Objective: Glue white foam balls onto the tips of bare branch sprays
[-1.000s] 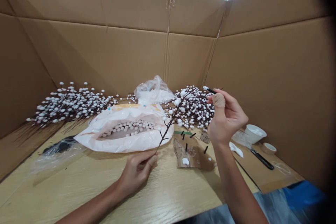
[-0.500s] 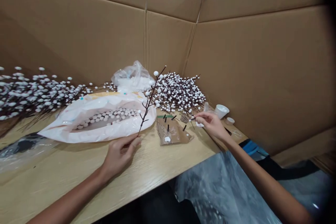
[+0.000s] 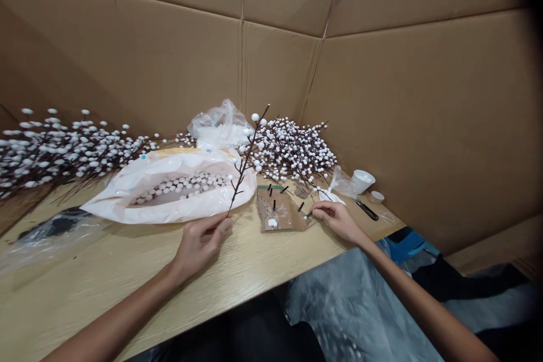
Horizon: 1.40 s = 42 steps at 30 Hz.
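My left hand is closed in a pinch around the lower end of a brown artificial berry twig. The twig leans up and to the right, with a few white balls on it. My right hand pinches a short dark stick, whose tip has something white at it. That tip is at the right edge of a piece of cardboard. Several short black sticks stand up from the cardboard, and a white blob lies on its front part. Whether the tip touches the cardboard I cannot tell.
A white plastic bag of white balls lies open on the left. Heaps of white-berry twigs lie behind, near a clear bag. At right are a white cup, a small tub and a black-handled tool. Cardboard walls enclose the table.
My right hand has moved down and left with the short stick, from beside the white patch to the cardboard's right edge. My left hand still holds the twig nearly in place.
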Available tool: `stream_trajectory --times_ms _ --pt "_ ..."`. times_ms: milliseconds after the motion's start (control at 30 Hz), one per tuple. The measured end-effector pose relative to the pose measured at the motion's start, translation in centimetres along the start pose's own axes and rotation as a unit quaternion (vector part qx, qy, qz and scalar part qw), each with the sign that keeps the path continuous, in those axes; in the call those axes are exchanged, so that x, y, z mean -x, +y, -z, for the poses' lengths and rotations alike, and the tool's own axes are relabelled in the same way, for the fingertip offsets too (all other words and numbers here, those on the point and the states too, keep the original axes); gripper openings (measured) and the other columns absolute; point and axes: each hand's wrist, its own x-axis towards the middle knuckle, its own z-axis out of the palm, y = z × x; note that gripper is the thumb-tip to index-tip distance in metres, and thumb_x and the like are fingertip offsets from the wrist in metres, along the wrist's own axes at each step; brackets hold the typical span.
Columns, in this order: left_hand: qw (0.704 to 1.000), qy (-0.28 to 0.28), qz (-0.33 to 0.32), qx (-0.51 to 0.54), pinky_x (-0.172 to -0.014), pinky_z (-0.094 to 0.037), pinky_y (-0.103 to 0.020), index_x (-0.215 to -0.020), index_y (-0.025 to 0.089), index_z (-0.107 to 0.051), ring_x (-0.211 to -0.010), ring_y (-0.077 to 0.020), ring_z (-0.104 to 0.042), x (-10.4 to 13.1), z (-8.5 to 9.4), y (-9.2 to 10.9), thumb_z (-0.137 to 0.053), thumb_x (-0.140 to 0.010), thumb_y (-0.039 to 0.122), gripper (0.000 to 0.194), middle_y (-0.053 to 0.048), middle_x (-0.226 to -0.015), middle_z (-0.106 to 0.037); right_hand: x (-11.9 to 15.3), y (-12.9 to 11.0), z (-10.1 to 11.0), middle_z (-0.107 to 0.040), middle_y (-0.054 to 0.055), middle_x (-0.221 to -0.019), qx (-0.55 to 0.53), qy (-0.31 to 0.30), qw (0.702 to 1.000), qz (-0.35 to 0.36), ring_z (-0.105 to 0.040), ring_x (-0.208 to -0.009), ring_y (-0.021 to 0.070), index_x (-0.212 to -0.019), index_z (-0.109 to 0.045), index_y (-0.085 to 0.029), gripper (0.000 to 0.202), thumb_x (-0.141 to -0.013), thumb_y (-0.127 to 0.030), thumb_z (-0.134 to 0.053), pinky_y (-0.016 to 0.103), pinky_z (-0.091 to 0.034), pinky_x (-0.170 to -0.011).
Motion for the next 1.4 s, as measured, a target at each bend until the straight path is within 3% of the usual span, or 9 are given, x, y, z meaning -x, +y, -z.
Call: stream_trajectory --times_ms 200,400,533,633,733,867,1167,1300,1400 --pt "0.997 0.002 0.052 0.061 -0.072 -0.062 -0.032 -0.098 0.012 -0.074 -0.08 -0.023 -0.074 0.3 -0.1 0.6 -0.06 -0.083 0.034 0.03 -0.01 -0.097 -0.076 0.7 -1.6 0.4 -0.074 0.012 -0.092 0.06 0.023 0.998 0.007 -0.066 -0.078 0.0246 -0.089 -0.071 -0.015 0.025 -0.082 -0.03 -0.052 0.036 -0.049 -0.071" --pt "0.987 0.01 0.086 0.134 -0.071 -0.062 -0.028 -0.094 0.011 -0.074 -0.075 -0.021 -0.074 0.5 -0.3 1.3 -0.062 -0.082 0.034 0.028 -0.01 -0.093 -0.076 1.4 -7.2 -0.6 -0.073 0.009 -0.091 0.093 0.053 0.991 0.077 -0.064 -0.074 0.0206 -0.095 -0.069 -0.017 0.027 -0.088 -0.033 -0.049 0.032 -0.048 -0.068" --pt "0.984 0.006 0.087 0.154 -0.067 -0.062 -0.028 -0.092 0.011 -0.074 -0.073 -0.0206 -0.074 0.5 -0.2 1.8 -0.062 -0.082 0.033 0.027 -0.008 -0.084 -0.076 0.4 -11.0 -2.9 -0.071 0.008 -0.105 -0.019 -0.006 0.994 0.111 -0.065 -0.097 0.0211 -0.102 -0.069 -0.019 0.028 -0.091 -0.03 -0.046 0.032 -0.048 -0.085" --pt "0.979 0.002 0.093 0.18 -0.067 -0.061 -0.029 -0.091 0.01 -0.073 -0.072 -0.0213 -0.073 0.5 -0.1 2.1 -0.062 -0.082 0.033 0.026 -0.009 -0.081 -0.076 -1.5 -12.9 -5.0 -0.071 0.008 -0.1 -0.142 -0.055 0.985 0.086 -0.066 -0.087 0.0199 -0.107 -0.068 -0.019 0.031 -0.09 -0.036 -0.048 0.032 -0.051 -0.078" --pt "0.977 0.005 0.093 0.193 -0.067 -0.061 -0.031 -0.093 0.01 -0.072 -0.073 -0.0223 -0.073 0.6 -0.1 2.1 -0.061 -0.083 0.034 0.028 -0.01 -0.086 -0.076 -3.6 -14.6 -7.1 -0.07 0.007 -0.098 -0.269 -0.103 0.955 0.064 -0.065 -0.087 0.0197 -0.106 -0.068 -0.021 0.034 -0.084 -0.043 -0.057 0.032 -0.052 -0.076" --pt "0.976 0.007 0.083 0.2 -0.066 -0.06 -0.031 -0.091 0.012 -0.072 -0.072 -0.022 -0.073 0.6 -0.2 1.8 -0.059 -0.085 0.036 0.028 -0.008 -0.081 -0.075 -5.2 -16.7 -9.2 -0.069 0.005 -0.091 -0.343 -0.13 0.927 0.083 -0.063 -0.086 0.0178 -0.089 -0.071 -0.02 0.028 -0.078 -0.045 -0.064 0.029 -0.051 -0.076" --pt "0.976 0.015 0.071 0.204 -0.064 -0.055 -0.026 -0.085 0.012 -0.068 -0.07 -0.0192 -0.07 0.4 0.0 1.8 -0.055 -0.087 0.036 0.028 -0.006 -0.073 -0.071 -5.6 -18.7 -12.0 -0.066 0.003 -0.073 -0.372 -0.089 0.92 0.083 -0.059 -0.069 0.0137 -0.075 -0.066 -0.016 0.023 -0.08 -0.038 -0.063 0.024 -0.045 -0.063" --pt "0.978 0.01 0.074 0.193 -0.069 -0.056 -0.027 -0.101 0.011 -0.066 -0.074 -0.0194 -0.071 0.2 0.1 1.6 -0.052 -0.089 0.037 0.032 -0.008 -0.084 -0.072 -6.5 -20.0 -11.9 -0.06 0.0 -0.067 -0.386 -0.07 0.914 0.103 -0.055 -0.066 0.0119 -0.07 -0.062 -0.017 0.021 -0.079 -0.036 -0.062 0.024 -0.044 -0.063" --pt "0.982 -0.012 0.07 0.175 -0.068 -0.055 -0.027 -0.115 0.012 -0.061 -0.075 -0.0196 -0.071 0.2 0.0 1.3 -0.052 -0.089 0.036 0.037 -0.008 -0.081 -0.072 -8.1 -21.9 -10.9 -0.057 -0.002 -0.065 -0.404 -0.043 0.901 0.15 -0.053 -0.064 0.0106 -0.07 -0.059 -0.018 0.019 -0.081 -0.034 -0.059 0.025 -0.044 -0.066"
